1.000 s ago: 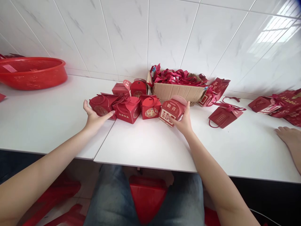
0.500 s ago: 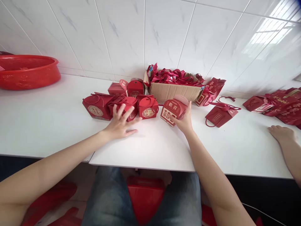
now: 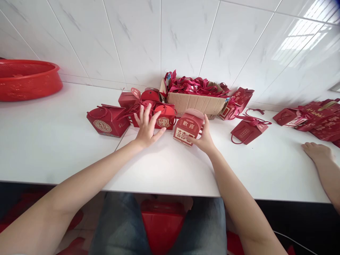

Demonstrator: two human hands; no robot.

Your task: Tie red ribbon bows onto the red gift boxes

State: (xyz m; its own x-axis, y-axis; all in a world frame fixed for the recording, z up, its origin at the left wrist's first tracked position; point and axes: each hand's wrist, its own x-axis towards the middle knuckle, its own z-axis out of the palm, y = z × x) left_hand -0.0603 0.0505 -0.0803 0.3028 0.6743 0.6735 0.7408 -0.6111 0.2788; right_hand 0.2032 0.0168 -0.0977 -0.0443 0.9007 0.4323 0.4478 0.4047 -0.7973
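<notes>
Head view: double-happiness gift box [image 3: 187,124] clamped in right hand [image 3: 205,140], in front of ribbon-filled cardboard carton [image 3: 195,102]. Left hand [image 3: 147,131] held with fingers spread at medallion-printed gift box [image 3: 165,122], near carton's left end; contact cannot be told. Bow-tied gift box [image 3: 248,132] right of carton.

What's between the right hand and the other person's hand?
In the head view, a red gift box with a ribbon bow sits between the right hand and the other person's hand.

bench [image 3: 159,177] front edge, middle: passable up to printed box [image 3: 188,128] | rear edge, middle: carton [image 3: 196,103] blocks | rear edge, left: red basin [image 3: 30,85] blocks | right end: co-worker's hand [image 3: 318,151]
</notes>
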